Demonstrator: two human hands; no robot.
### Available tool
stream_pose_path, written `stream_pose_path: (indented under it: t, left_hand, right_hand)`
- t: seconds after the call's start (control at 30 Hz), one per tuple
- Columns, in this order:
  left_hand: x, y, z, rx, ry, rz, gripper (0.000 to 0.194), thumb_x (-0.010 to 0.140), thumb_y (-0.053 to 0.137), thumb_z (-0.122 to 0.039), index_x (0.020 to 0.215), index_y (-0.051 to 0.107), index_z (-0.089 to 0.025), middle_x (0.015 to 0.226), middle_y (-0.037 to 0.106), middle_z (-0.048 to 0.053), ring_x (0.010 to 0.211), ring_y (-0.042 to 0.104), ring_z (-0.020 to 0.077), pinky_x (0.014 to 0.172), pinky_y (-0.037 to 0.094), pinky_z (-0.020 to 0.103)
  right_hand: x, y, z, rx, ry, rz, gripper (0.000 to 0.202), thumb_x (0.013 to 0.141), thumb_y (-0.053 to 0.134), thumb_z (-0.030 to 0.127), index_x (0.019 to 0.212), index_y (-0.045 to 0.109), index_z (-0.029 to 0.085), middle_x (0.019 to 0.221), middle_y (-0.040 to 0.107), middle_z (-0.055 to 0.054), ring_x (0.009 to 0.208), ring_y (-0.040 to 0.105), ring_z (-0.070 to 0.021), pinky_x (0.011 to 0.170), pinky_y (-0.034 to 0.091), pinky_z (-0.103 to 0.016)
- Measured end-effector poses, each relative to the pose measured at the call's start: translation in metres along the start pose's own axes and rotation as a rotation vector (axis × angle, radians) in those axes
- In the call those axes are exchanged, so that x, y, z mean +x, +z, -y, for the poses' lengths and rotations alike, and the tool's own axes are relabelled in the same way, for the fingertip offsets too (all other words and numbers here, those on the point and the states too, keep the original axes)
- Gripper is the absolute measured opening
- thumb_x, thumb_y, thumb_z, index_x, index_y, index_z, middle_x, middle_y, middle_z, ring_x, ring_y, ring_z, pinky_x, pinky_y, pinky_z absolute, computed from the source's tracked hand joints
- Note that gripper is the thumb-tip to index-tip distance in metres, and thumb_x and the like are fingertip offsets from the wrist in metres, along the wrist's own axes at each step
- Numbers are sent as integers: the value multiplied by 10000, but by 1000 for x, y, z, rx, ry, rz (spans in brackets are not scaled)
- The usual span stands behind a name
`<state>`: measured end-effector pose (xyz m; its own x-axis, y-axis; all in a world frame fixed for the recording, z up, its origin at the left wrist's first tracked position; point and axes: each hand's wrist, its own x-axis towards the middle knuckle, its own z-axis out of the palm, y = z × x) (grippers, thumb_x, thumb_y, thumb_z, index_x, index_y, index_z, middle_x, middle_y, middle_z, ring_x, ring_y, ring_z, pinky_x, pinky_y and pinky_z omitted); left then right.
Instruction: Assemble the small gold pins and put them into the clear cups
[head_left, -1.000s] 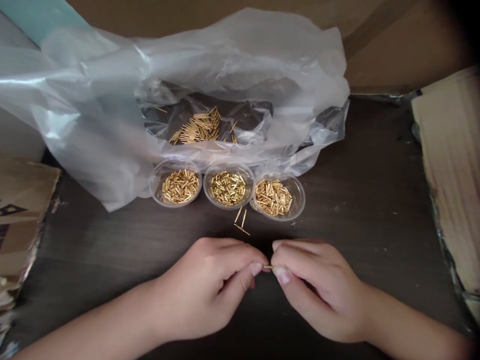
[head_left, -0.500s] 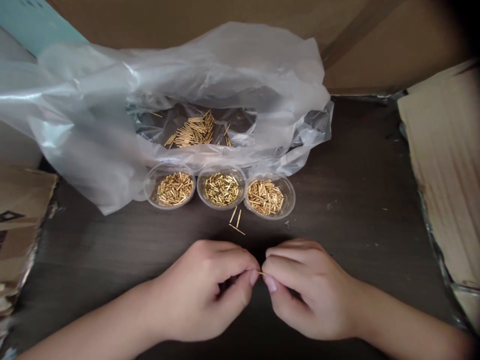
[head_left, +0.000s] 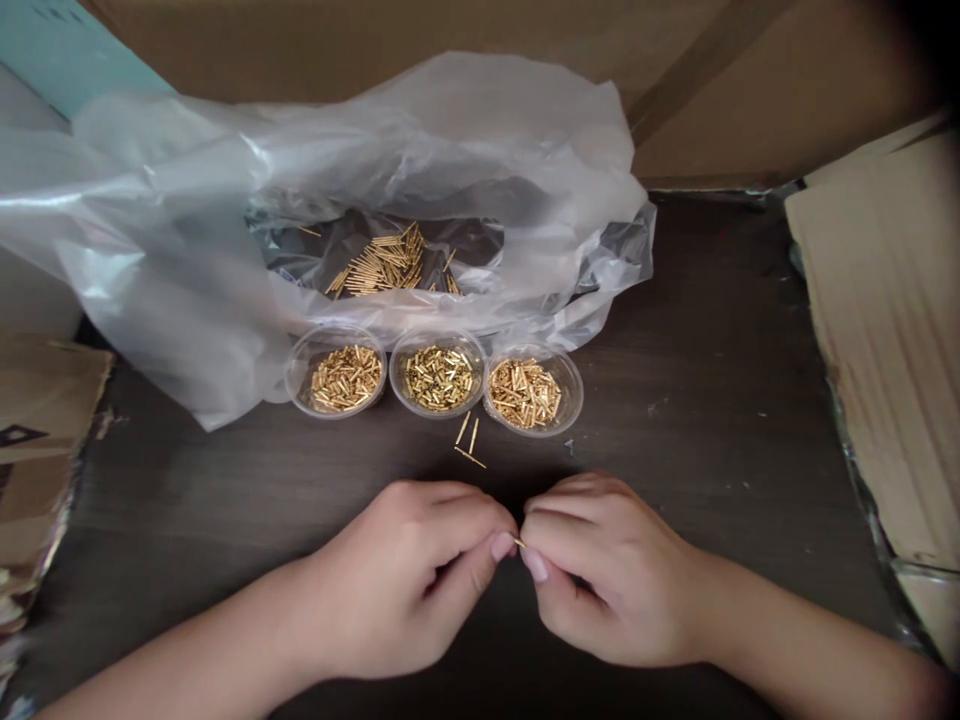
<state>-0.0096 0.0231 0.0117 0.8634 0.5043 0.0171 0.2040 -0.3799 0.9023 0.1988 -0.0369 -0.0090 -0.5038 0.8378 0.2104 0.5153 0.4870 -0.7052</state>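
Thin gold pin [head_left: 519, 543] between left hand [head_left: 412, 580] and right hand [head_left: 619, 580], over dark surface [head_left: 712, 400] — fingers [head_left: 480, 520] of each pinch one end. Probably light, stiff, slick — easily dropped; grip near ends.

Gold pin [head_left: 519, 542], dk brn tbl [head_left: 712, 400]
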Motion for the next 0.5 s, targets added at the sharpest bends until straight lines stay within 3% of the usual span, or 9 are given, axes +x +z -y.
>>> stream_pose_path:
  t: [0.5]
  left_hand:
    - [0,2,1,26,1,-38,176,974,487,-82,860,610,-135,695,568,-17,609,528,96,572,429,210]
  right_hand:
    - [1,2,-1,-64,-18,1,194,860,417,110,690,404,203,590,398,56,514,333,-101,536,287,-288]
